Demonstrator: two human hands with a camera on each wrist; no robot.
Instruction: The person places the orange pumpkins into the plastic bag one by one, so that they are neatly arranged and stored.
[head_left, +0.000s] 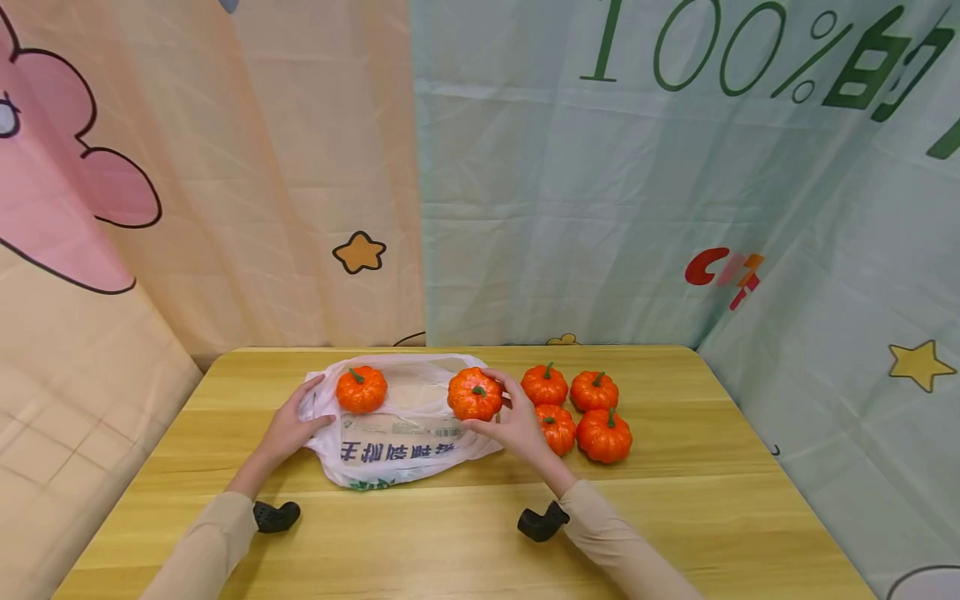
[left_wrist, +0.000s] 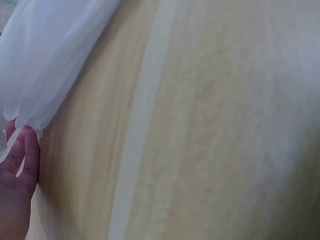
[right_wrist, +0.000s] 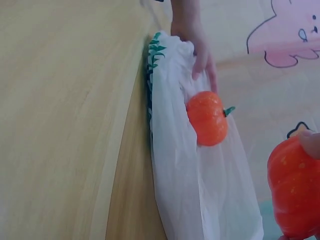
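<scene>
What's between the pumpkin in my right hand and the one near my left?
In the head view, just a stretch of the white plastic bag shows between the held pumpkin and the other pumpkin.

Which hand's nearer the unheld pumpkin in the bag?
Left: left hand is beside that pumpkin, at the left end of the bag; right hand is toward the other end, holding another pumpkin.

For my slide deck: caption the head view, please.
Right hand holds a ribbed orange pumpkin over an open white plastic bag; left hand grips the bag's edge.
</scene>
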